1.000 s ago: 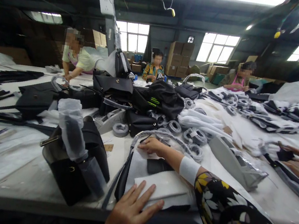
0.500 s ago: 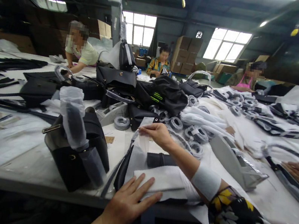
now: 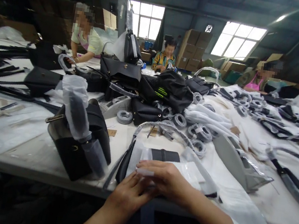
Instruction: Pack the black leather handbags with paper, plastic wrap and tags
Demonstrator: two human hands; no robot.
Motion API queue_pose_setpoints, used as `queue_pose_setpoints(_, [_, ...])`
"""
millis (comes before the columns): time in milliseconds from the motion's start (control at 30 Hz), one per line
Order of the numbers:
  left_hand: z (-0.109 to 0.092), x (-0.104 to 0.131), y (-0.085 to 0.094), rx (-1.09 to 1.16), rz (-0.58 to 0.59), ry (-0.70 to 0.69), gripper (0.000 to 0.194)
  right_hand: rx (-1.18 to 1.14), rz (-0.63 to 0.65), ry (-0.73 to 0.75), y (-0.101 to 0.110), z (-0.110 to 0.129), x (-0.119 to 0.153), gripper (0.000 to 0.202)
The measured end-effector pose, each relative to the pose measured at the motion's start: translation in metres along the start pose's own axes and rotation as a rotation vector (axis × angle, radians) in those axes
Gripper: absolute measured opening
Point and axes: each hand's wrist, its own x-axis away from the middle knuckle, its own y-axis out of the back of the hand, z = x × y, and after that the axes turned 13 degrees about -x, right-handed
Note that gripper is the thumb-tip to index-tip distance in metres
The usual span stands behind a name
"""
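Table [image 3: 29, 159]: we face heaped black bags [image 3: 118, 71]!
Left hand [image 3: 127, 195]: over the bag [image 3: 122, 170]; we can't tell its grip.
Right hand [image 3: 169, 178]: touching our left, grip hidden.

The right hand [image 3: 170, 176] has left the plastic-wrapped looped bag handle [image 3: 141, 126] beyond it and come back to meet the left hand [image 3: 128, 192]. The left fingers, earlier spread flat, now bend inward under the right's. A small strip of translucent film [image 3: 145, 172] now shows between both hands.
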Motion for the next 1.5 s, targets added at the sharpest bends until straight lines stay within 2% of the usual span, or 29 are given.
queue_pose_setpoints(67, [0.000,0.000,-0.001,0.038,-0.007,-0.003,0.032,0.068,-0.027,0.053,-0.012,-0.007,0.016,0.036])
queue_pose_setpoints(167, [0.001,0.000,-0.001,0.067,-0.017,-0.005,0.025,0.132,-0.146,0.114,-0.023,-0.018,0.029,0.030])
queue_pose_setpoints(267, [0.003,-0.001,0.002,0.102,0.016,-0.017,0.023,0.047,-0.185,0.194,-0.023,-0.021,0.033,0.029])
queue_pose_setpoints(367, [0.004,0.000,0.004,0.110,0.018,-0.017,0.026,-0.055,-0.209,0.204,-0.018,-0.017,0.038,0.034])
queue_pose_setpoints(533, [0.000,0.008,0.000,0.158,-0.033,0.152,0.018,0.025,-0.217,0.222,-0.019,-0.015,0.052,0.037])
queue_pose_setpoints(700, [-0.004,0.014,-0.003,0.158,-0.063,0.292,0.028,0.332,-0.167,0.395,-0.031,-0.023,0.061,0.033])
queue_pose_setpoints(800, [-0.002,0.014,-0.002,0.129,-0.095,0.205,0.038,0.399,-0.133,0.416,-0.033,-0.019,0.064,0.027])
queue_pose_setpoints(867, [-0.001,0.014,-0.002,0.119,-0.100,0.115,0.039,0.365,-0.092,0.412,-0.028,-0.009,0.063,0.025])
queue_pose_setpoints(967, [0.000,0.015,-0.004,0.118,-0.091,0.061,0.040,0.304,-0.112,0.335,-0.010,0.004,0.050,0.023])
queue_pose_setpoints(1067, [-0.001,0.016,-0.005,0.110,-0.093,0.070,0.040,0.442,-0.178,0.138,0.009,0.000,0.023,0.021])
queue_pose_setpoints(1133, [-0.001,0.016,-0.005,0.103,-0.100,0.069,0.040,0.580,-0.106,-0.028,0.016,-0.013,0.002,0.028])
queue_pose_setpoints(1233, [-0.001,0.015,-0.006,0.101,-0.096,0.069,0.040,0.693,0.100,-0.217,0.015,-0.036,-0.023,0.036])
queue_pose_setpoints(1367, [0.000,0.014,-0.007,0.089,-0.116,0.092,0.040,0.699,0.258,-0.247,0.006,-0.049,-0.043,0.031])
queue_pose_setpoints(1500, [0.001,0.011,-0.006,0.065,-0.142,0.090,0.039,0.665,0.282,-0.258,0.002,-0.046,-0.047,0.028])
